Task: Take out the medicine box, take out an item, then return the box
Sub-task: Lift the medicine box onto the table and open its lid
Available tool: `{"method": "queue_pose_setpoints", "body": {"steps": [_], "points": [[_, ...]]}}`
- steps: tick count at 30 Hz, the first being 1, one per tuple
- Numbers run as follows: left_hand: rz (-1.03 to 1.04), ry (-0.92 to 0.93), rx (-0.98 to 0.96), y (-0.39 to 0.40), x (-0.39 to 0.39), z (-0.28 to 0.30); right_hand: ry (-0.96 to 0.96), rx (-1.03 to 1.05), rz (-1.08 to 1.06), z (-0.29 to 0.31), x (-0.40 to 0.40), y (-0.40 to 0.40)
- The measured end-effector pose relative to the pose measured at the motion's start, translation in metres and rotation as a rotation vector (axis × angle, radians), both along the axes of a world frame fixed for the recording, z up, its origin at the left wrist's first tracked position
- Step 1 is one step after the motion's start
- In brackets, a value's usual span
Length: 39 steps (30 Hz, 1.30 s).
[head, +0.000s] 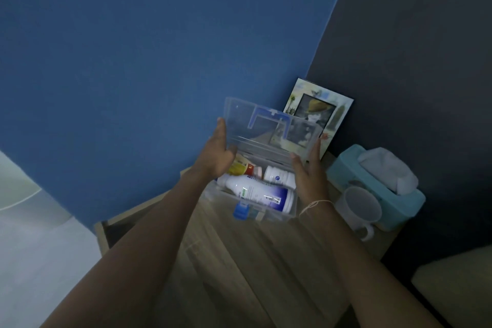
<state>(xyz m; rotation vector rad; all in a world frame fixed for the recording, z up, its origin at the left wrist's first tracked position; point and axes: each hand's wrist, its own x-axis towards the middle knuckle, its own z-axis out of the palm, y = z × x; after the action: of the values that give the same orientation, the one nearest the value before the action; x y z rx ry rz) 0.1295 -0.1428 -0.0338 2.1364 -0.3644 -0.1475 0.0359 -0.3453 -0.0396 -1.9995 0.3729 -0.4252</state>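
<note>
The clear plastic medicine box with a blue front latch stands on the wooden bedside table. Its transparent lid, with a blue handle, is raised upright. My left hand grips the lid's left edge and my right hand grips its right edge. Inside lie a large white bottle with a blue label, a smaller white bottle and a yellow and red container, partly hidden by my left hand.
A picture frame leans in the wall corner behind the box. Right of the box stand a translucent mug and a teal tissue box. A drawer edge shows at the table's left.
</note>
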Motion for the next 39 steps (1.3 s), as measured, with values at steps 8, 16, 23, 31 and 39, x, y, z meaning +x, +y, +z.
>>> {"method": "queue_pose_setpoints", "body": {"steps": [8, 16, 23, 31, 39], "points": [[-0.02, 0.098, 0.077, 0.004, 0.006, -0.025, 0.117, -0.023, 0.011, -0.018, 0.015, -0.005], [-0.025, 0.002, 0.139, 0.008, -0.009, -0.022, 0.154, -0.083, 0.04, -0.014, 0.008, -0.008], [-0.106, -0.261, 0.281, 0.026, -0.062, -0.027, 0.116, -0.341, 0.016, -0.038, -0.067, 0.007], [-0.137, -0.419, 0.317, -0.003, -0.076, -0.009, 0.15, -0.394, 0.03, -0.083, -0.124, 0.032], [-0.214, -0.204, 0.334, -0.039, -0.046, 0.006, 0.227, -0.514, 0.029, -0.104, -0.124, 0.036]]}}
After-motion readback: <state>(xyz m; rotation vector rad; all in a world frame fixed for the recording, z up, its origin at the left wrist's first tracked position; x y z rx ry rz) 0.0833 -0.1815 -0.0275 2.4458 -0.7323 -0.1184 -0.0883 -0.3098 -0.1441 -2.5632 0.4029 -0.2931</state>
